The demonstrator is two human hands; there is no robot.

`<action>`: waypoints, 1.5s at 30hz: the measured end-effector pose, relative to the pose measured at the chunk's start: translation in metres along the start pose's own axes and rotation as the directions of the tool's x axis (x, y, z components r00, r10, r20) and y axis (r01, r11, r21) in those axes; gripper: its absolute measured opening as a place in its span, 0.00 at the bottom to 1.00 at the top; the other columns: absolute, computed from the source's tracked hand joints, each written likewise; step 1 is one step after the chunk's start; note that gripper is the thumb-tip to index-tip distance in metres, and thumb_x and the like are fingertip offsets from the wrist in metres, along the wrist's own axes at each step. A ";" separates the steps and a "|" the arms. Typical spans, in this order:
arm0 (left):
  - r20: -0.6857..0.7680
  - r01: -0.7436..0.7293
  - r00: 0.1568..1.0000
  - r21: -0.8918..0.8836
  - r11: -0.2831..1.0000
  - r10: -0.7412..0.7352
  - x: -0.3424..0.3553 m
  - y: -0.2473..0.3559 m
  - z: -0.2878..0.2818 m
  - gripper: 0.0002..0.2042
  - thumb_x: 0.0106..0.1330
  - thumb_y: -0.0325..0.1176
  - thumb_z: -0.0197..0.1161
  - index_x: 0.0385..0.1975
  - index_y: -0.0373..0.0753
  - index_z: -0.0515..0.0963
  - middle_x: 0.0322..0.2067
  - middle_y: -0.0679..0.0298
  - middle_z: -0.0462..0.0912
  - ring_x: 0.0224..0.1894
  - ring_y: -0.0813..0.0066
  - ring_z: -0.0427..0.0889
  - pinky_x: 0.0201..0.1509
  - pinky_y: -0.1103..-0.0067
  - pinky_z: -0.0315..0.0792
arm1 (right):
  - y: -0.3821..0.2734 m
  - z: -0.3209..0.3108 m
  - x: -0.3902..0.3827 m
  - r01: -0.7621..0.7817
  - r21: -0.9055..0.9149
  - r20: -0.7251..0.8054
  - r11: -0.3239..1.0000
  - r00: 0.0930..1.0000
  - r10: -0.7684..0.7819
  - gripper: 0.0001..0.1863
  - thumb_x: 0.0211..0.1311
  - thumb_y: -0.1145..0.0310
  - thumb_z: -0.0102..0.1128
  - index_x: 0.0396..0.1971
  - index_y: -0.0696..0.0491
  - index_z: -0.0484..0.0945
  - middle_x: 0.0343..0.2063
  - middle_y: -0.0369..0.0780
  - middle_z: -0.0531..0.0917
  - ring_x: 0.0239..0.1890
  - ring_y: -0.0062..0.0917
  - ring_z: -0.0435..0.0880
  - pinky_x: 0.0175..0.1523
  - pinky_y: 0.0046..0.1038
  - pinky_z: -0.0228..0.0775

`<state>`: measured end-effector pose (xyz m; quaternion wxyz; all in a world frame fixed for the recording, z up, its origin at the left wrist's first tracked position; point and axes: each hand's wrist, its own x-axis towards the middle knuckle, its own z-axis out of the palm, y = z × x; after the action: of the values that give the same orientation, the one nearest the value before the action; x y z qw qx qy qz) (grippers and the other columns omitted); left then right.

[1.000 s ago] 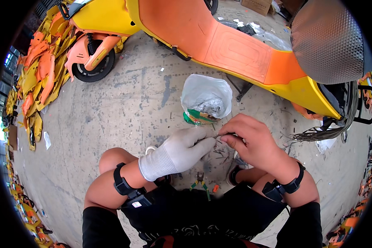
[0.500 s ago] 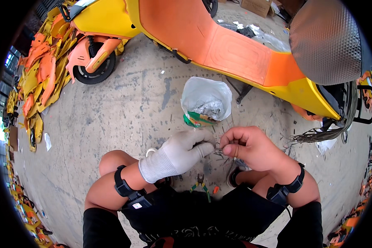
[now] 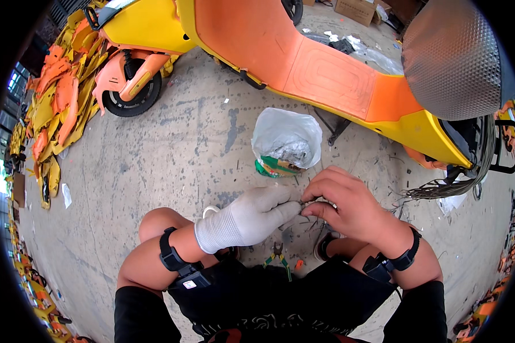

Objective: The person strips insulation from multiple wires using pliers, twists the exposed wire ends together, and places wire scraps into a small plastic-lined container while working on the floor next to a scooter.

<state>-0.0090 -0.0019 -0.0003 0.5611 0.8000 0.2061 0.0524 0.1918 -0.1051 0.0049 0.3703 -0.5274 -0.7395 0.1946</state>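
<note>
My left hand (image 3: pixel 252 217), in a pale knitted work glove, is closed with thumb and fingers pinched together. Opposite it, the bare fingertips of my right hand (image 3: pixel 346 203) come together in a pinch, almost against the glove. Something small and dark shows between the fingertips, too small to name. Just beyond my hands stands an open white plastic bag (image 3: pixel 277 128) with a green lower part and silvery-grey contents. Between my feet, pliers (image 3: pixel 278 254) with green and yellow handles lie on the floor, beside a small orange piece (image 3: pixel 299 264).
A yellow and orange scooter (image 3: pixel 332 83) stands across the far side, with a silvery textured cover (image 3: pixel 452 63) at its right end. Grey wires (image 3: pixel 440 188) hang there. Loose body panels (image 3: pixel 57 97) are heaped at far left. Dark scraps litter the floor near my right hand.
My right hand has tilted, its knuckles rising a little, and its fingertips have closed in on the glove. My left hand has shifted slightly right and nearer to me.
</note>
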 end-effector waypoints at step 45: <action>0.450 0.494 0.855 -0.557 0.667 -0.257 -0.009 0.000 -0.006 0.10 0.71 0.33 0.57 0.40 0.32 0.81 0.23 0.71 0.76 0.19 0.88 0.66 0.20 0.86 0.58 | -0.010 -0.015 0.000 0.399 -0.293 0.237 0.869 0.911 -0.339 0.12 0.46 0.70 0.63 0.35 0.51 0.79 0.28 0.32 0.78 0.32 0.23 0.79 0.36 0.24 0.67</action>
<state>-0.0192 -0.0009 0.0035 0.8293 0.4871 0.2391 -0.1335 0.1967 -0.1102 0.0218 0.2381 -0.4114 -0.8790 0.0376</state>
